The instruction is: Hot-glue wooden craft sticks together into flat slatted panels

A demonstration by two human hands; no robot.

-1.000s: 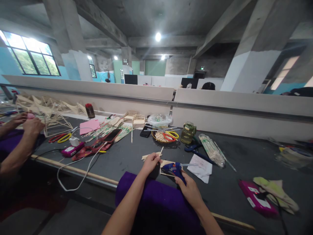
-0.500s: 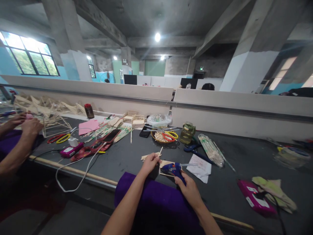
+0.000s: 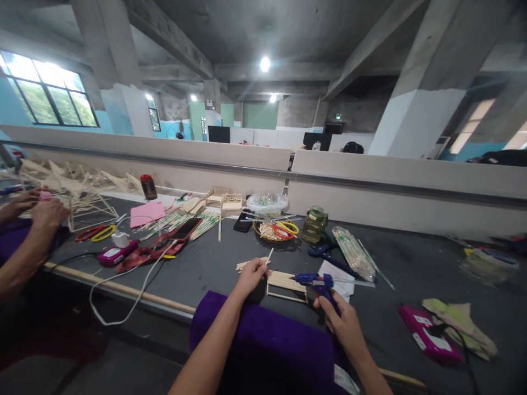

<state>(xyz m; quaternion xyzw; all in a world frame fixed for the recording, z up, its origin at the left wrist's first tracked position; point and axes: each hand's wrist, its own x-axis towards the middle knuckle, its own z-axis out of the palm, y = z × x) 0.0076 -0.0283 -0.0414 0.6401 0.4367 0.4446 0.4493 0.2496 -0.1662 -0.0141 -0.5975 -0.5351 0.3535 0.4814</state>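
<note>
My left hand [image 3: 252, 274] is closed in a pinch on a thin wooden stick [image 3: 269, 255] that pokes up and to the right. Just right of it a flat frame of glued sticks [image 3: 285, 283] lies on the dark table [image 3: 214, 263]. My right hand [image 3: 341, 315] grips the handle of a blue glue gun [image 3: 315, 281], whose nozzle points left at the frame's right end. A purple cloth [image 3: 263, 340] covers my lap below both forearms.
Behind the frame stand a basket with scissors [image 3: 276, 229], a green jar [image 3: 315, 224], a bag of sticks [image 3: 351, 247] and white paper [image 3: 338, 272]. A pink device [image 3: 428, 333] lies right. At left another person's hands [image 3: 39, 211] work near stick models, cables and a phone [image 3: 186, 227].
My right hand has drawn the glue gun to the right, uncovering the stick frame. My left hand has stayed put with its stick.
</note>
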